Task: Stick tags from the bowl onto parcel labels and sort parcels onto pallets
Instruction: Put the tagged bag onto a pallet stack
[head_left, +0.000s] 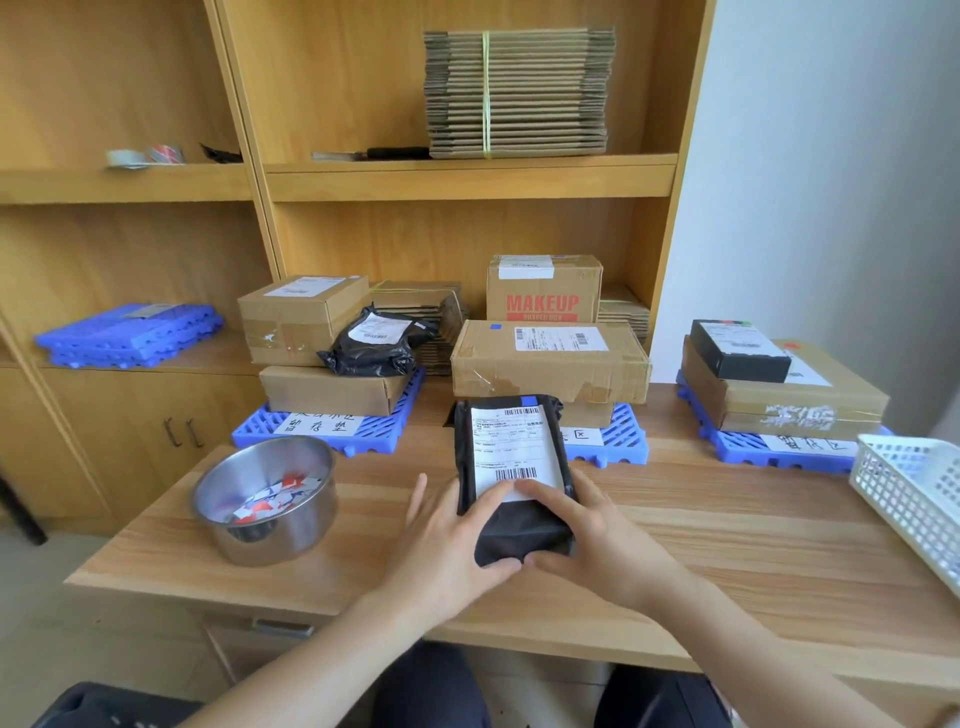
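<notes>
1. Lying lengthwise between both hands, the black parcel (511, 525) is a soft plastic mailer, wrinkled and folded over at its near end.
2. A white label (514, 447) covers most of its upper face, with a barcode at the top, another near the bottom and fine print between that is too small to read.
3. A small blue tag (528, 400) sits at the parcel's far edge, just above the label's right corner.
4. The left hand (457, 540) pinches the near left corner: thumb under the folded end, forefinger laid on the label, the other fingers spread and straight.
5. The right hand (587, 530) grips the near right side, fingers curled over the label's lower edge and thumb at the folded end.
6. The parcel is over the middle of the wooden table (727, 545), in front of the middle blue pallet (623, 441); whether it touches the tabletop cannot be told.
7. To its left stands the steel bowl (265, 530), holding loose red, blue and white tags (278, 493).
8. Cardboard boxes (550, 361) are stacked on the pallet.
</notes>
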